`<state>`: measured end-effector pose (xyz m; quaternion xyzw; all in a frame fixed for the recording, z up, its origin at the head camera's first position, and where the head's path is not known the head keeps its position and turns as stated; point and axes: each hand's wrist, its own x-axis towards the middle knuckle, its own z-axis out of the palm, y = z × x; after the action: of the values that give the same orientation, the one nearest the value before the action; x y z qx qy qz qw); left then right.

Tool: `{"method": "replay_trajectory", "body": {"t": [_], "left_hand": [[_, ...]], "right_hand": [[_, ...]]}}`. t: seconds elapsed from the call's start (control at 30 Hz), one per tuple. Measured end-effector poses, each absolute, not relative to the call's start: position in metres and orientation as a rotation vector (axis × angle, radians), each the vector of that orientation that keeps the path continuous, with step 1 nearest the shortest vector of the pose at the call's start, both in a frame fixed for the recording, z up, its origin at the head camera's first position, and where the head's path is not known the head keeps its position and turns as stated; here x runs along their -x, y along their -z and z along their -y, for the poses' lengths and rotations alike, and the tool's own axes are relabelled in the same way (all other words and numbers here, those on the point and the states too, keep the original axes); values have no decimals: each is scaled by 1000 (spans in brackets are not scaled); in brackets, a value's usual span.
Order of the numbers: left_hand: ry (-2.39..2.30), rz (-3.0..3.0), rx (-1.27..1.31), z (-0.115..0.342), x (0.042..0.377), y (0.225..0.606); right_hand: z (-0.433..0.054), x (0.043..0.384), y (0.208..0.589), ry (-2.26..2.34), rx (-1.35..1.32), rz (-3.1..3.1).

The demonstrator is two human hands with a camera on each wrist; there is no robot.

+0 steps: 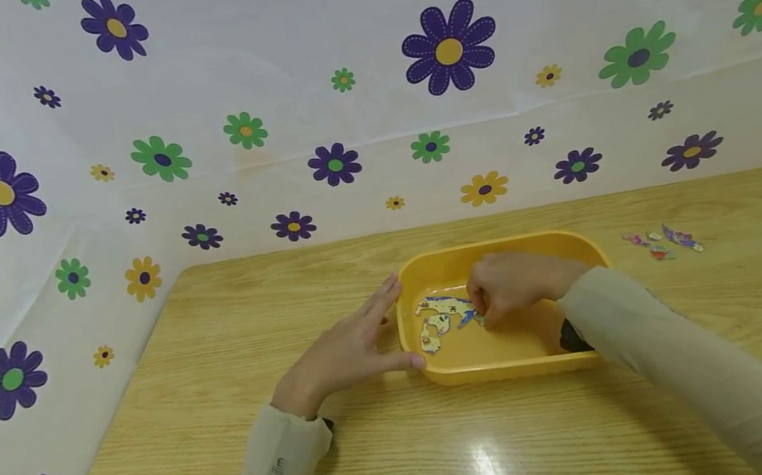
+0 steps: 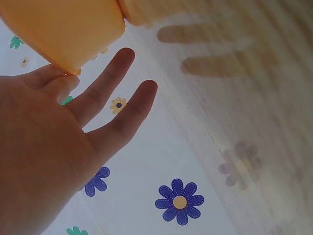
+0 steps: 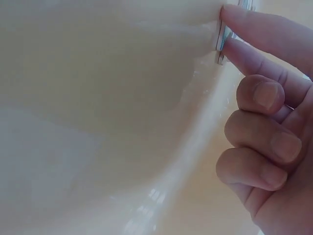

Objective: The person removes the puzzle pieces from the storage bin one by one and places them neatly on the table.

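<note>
A yellow plastic tray (image 1: 517,370) with raised walls sits on the wooden table. My left hand (image 1: 348,356) rests against its left end, fingers extended at the far corner and thumb at the near one. In the left wrist view, two straight fingers (image 2: 122,112) stand apart from the tray wall (image 2: 73,29). My right hand (image 1: 510,283) reaches inside the tray. Its thumb and index finger pinch a small flat printed piece (image 3: 224,36), seen edge-on in the right wrist view; the other fingers are curled. Left of this hand lie several cream-and-blue, irregular flat pieces (image 1: 441,305), some joined in a curve.
Several small colourful flat pieces (image 1: 684,237) lie on the table right of the tray. A dark object (image 1: 574,338), partly hidden, shows beneath the right sleeve. Behind the table (image 1: 247,293) hangs a white sheet (image 1: 360,22) with printed flowers.
</note>
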<state>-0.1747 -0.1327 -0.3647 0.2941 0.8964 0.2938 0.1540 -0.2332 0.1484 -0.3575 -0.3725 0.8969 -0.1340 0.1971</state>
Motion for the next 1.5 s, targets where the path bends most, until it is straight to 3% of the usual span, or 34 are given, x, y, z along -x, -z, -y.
{"method": "replay_trajectory", "body": {"t": [0.47,1.5], "left_hand": [[-852,-2564,-822,134,175,364],[-835,-2567,-846,132,175,365]], "right_hand": [[-146,232,353,429,1043,-2544],[-196,232,294,748,904,-2669]]}}
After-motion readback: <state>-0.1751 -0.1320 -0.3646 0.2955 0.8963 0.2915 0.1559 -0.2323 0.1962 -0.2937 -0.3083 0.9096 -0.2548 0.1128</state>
